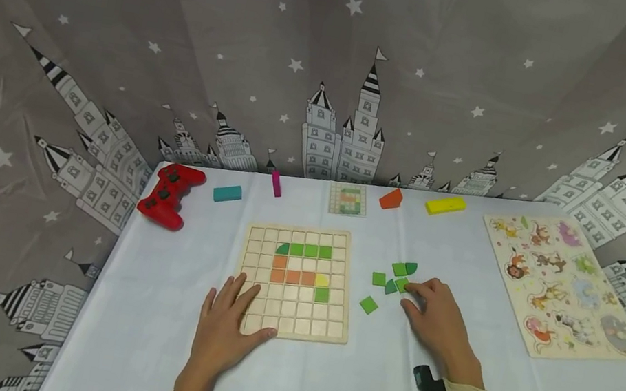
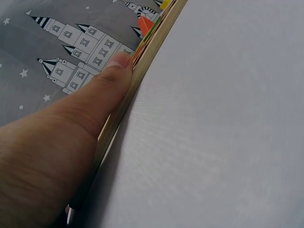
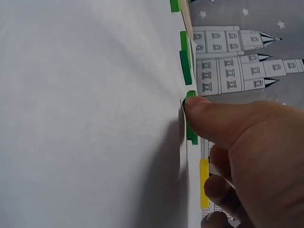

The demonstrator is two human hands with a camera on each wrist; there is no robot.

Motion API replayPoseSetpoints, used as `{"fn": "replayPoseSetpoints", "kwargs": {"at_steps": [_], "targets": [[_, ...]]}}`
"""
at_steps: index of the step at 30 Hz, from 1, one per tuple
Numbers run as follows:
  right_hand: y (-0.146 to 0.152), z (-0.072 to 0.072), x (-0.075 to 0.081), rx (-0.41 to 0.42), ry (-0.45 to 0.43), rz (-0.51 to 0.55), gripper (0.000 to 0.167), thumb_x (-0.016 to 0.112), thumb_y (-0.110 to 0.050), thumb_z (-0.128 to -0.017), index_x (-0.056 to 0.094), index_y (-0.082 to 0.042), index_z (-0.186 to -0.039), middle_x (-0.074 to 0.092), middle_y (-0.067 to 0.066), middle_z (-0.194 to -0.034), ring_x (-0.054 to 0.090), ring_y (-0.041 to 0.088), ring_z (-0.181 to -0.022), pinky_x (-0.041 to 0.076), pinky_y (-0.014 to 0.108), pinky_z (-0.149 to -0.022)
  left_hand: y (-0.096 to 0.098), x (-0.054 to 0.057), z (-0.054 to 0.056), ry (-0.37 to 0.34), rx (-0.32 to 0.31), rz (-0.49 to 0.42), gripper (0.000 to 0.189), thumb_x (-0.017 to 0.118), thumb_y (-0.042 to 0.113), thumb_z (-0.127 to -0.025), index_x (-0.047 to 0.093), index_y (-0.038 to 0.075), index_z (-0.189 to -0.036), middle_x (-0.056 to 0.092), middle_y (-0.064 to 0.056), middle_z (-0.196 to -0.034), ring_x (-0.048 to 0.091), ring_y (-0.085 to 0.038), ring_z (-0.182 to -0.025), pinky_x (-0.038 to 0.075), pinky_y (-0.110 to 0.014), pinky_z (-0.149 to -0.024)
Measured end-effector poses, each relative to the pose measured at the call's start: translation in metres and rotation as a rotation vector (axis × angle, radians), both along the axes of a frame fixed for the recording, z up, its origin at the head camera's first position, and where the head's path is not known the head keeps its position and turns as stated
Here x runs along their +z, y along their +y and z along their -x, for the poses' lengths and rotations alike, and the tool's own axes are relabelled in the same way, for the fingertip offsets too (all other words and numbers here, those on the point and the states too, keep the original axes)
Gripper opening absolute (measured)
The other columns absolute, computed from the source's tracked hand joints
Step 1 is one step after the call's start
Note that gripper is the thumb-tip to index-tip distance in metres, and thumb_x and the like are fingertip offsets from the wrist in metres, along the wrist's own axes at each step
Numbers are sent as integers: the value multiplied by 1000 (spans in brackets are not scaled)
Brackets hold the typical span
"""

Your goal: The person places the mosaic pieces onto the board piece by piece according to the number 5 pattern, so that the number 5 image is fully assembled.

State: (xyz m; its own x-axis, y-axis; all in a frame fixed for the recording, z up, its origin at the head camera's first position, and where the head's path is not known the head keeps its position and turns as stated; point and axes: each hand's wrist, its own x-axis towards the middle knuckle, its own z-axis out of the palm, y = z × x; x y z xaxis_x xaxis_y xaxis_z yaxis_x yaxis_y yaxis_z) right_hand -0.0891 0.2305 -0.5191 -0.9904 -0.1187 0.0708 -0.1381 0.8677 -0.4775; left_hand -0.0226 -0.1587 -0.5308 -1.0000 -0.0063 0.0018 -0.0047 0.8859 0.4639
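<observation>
A wooden grid board lies mid-table, with green tiles, orange tiles and a yellow tile set in some squares. My left hand rests on its lower left corner, fingers spread; the left wrist view shows the thumb along the board's edge. Right of the board lie several loose green tiles, some of them quarter-round. My right hand has its index fingertip touching a green square tile, the thumb apart from it in the head view.
Behind the board lies a small pattern card. A red game controller, teal block, magenta block, orange block and yellow block line the back. An animal puzzle board lies at the right.
</observation>
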Motion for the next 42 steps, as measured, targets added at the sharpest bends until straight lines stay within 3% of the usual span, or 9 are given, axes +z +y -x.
{"fn": "replayPoseSetpoints", "kwargs": {"at_steps": [8, 16, 24, 35, 42], "targets": [[4, 1, 7, 21, -12, -3, 36, 74, -14, -92, 69, -9, -128, 62, 13, -111, 56, 30, -101, 49, 46, -85, -1, -1, -1, 7, -4, 2, 97, 74, 73, -74, 50, 20, -152, 29, -11, -169, 21, -37, -157, 8, -60, -128], [4, 2, 4, -1, -58, 1, 31, 76, -22, -92, 70, -8, -119, 63, 15, -114, 55, 31, -104, 50, 51, -93, -4, -1, 0, 11, -16, 23, 101, 73, 76, -72, 49, 20, -152, 28, -11, -169, 21, -37, -157, 9, -60, -128], [-15, -1, 4, 14, 4, 17, 29, 79, -25, -89, 72, -8, -112, 63, 6, -100, 52, 23, -93, 46, 40, -80, -6, 3, -1, -6, -27, 44, 111, 75, 79, -66, 46, 20, -155, 25, -12, -170, 18, -37, -158, 9, -60, -128], [-104, -19, 6, 298, 122, -14, 27, 85, -34, -83, 76, -19, -103, 57, -10, -87, 45, 8, -82, 44, 29, -76, -5, -3, -1, 18, -23, 12, 111, 78, 77, -65, 47, 19, -154, 27, -12, -169, 19, -37, -158, 9, -59, -128], [-126, -22, 5, 340, 167, -86, 26, 83, -37, -85, 77, -21, -104, 61, -10, -90, 46, 8, -80, 41, 26, -73, -2, -5, -1, 43, -20, 13, 110, 78, 78, -64, 49, 19, -152, 30, -11, -168, 22, -37, -157, 10, -59, -127]]}}
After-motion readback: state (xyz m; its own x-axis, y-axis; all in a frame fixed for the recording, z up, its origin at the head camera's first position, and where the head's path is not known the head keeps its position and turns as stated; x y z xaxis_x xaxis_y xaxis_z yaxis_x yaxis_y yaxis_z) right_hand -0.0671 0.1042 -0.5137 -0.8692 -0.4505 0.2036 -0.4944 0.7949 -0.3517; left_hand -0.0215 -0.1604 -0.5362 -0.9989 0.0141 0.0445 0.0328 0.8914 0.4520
